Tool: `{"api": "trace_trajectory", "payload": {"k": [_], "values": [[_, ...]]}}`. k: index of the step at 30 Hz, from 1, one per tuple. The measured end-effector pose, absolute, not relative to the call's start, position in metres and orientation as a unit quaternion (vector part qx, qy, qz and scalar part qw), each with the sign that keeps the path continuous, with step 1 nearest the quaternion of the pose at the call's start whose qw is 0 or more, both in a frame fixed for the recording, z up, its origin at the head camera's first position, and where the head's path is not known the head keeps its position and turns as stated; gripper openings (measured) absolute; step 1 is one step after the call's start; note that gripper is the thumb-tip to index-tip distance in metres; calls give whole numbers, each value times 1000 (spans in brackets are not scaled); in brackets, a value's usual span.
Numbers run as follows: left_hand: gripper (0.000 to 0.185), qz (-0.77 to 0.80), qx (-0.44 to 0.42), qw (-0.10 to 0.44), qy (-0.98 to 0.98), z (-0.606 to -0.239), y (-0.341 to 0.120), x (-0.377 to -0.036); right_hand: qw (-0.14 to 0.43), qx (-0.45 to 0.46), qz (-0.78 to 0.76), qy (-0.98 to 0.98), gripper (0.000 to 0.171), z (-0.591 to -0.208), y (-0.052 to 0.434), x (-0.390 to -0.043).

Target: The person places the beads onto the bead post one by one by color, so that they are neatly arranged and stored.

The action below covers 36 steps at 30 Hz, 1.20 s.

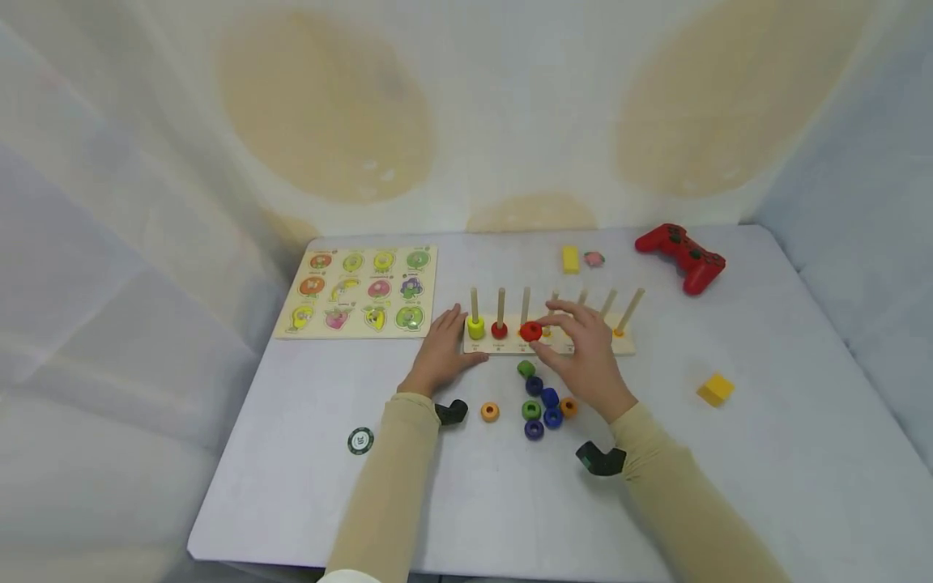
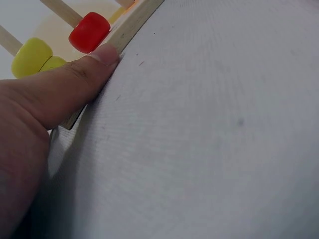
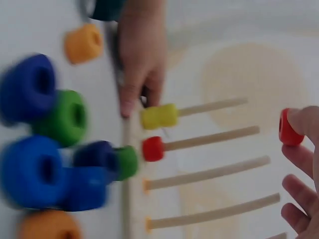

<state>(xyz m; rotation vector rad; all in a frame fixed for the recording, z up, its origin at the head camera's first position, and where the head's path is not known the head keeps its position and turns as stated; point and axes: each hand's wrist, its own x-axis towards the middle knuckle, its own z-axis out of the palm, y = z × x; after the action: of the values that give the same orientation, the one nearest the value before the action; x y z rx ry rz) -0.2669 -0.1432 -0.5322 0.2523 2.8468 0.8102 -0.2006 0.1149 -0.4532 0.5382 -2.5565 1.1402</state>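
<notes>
Nearest you, loose rings in blue, green and orange lie on the table just below your right hand, whose fingertips pinch a red ring by the third peg. Your left hand rests with straightened fingers on the left end of the peg board, thumb against its edge. Beyond sit a fruit puzzle and a red game controller.

The head view looks forward and down over the whole table, with the peg board mid-frame. The left wrist view sits low against the cloth, very close to the peg board's near edge. The right wrist view looks along the pegs from above, close and blurred. All three views share the peg board.
</notes>
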Motion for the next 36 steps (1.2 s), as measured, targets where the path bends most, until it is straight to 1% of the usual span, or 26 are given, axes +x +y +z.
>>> {"api": "trace_trajectory", "payload": {"k": [3, 5, 12, 19, 27, 36], "values": [[98, 274, 84, 79, 955, -534, -143, -266, 172, 168, 400, -884, 30, -437, 111, -217], [98, 277, 81, 77, 954, -535, -142, -265, 180, 167, 391, -887, 30, -430, 105, -227], [98, 278, 80, 89, 953, -540, -141, -260, 154, 156, 358, -908, 32, -427, 83, -245], [97, 274, 82, 80, 955, -537, -142, -262, 142, 149, 334, -920, 34, -424, 77, -254], [99, 269, 84, 88, 955, -534, -142, -264, 123, 142, 329, -926, 37, -422, 79, -254], [98, 264, 77, 88, 957, -533, -142, -264, 118, 149, 323, -927, 33, -418, 79, -253]]}}
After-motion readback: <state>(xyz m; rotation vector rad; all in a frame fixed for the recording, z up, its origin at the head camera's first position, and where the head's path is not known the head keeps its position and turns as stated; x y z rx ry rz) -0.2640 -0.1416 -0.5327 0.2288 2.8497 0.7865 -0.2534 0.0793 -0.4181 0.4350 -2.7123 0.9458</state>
